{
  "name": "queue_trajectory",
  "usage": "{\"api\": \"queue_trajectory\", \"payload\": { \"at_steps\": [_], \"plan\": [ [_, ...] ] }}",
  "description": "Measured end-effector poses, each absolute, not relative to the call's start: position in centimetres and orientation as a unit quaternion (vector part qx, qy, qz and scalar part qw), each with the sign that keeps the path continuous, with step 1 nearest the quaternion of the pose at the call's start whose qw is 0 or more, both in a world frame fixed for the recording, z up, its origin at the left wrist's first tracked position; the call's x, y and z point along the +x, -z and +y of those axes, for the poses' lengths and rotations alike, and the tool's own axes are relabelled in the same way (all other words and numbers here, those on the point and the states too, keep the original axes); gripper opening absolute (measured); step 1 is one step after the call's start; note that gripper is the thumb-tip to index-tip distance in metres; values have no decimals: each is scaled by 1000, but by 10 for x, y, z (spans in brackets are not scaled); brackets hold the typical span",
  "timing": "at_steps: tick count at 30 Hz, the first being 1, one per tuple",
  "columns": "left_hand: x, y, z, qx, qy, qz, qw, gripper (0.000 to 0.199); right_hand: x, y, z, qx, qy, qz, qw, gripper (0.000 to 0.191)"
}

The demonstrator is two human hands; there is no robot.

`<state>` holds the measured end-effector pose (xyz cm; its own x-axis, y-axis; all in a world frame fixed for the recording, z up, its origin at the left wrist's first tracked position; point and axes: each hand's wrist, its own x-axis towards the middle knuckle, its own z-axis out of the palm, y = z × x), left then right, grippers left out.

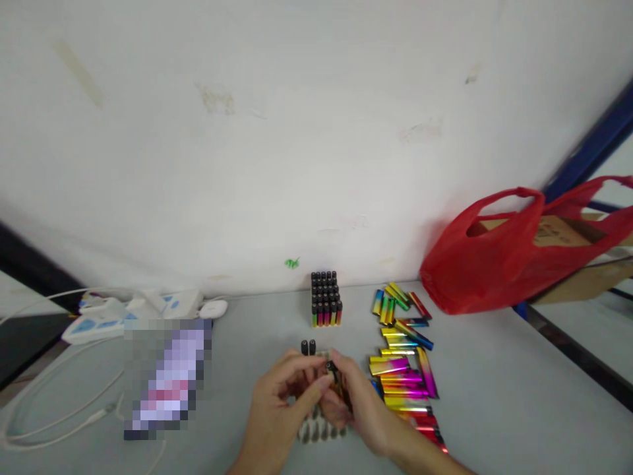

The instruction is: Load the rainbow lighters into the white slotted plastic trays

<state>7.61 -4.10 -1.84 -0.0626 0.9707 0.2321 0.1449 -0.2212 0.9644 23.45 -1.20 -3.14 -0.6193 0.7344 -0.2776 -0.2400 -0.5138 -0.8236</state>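
Observation:
My right hand [363, 402] is closed around a small black-ended battery [331, 367], which stands tilted between the fingers. From the other side my left hand [279, 396] pinches in with thumb and forefinger at the same battery. Beneath both hands lies a pale tray [322, 435] with rows of round hollows, partly covered by them. Two black-topped batteries [308, 346] stand upright at its far left corner. Further back, a tight block of upright batteries [325, 300] shows black tops and coloured lower sides.
Loose shiny batteries [403, 382] in many colours lie scattered to the right. A red bag [484, 264] with a cardboard box stands at the back right. On the left are a white power strip [182, 305], cables and a pixelated flat object [171, 376]. A white wall rises behind.

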Motion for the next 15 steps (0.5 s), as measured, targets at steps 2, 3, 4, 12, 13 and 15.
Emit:
{"api": "queue_trajectory", "payload": {
  "at_steps": [2, 3, 4, 12, 13, 15],
  "plan": [
    [76, 18, -41, 589, -531, 481, 373, 13, 232, 28, -12, -312, -818, -384, 293, 75],
    [75, 18, -40, 595, -527, 479, 371, 12, 231, 26, -12, -313, -823, -375, 289, 75],
    [75, 18, -40, 597, -525, 479, 373, 12, 231, 25, -12, -318, -830, -360, 283, 74],
    [76, 23, -38, 536, -510, 480, 471, 21, 231, 26, -14, -317, -838, -337, 290, 69],
    [76, 23, -39, 533, -509, 479, 477, 21, 231, 26, -15, -320, -835, -336, 294, 69],
    [76, 23, -39, 531, -508, 480, 479, 20, 230, 26, -16, -326, -831, -337, 300, 67]
  ]
}}
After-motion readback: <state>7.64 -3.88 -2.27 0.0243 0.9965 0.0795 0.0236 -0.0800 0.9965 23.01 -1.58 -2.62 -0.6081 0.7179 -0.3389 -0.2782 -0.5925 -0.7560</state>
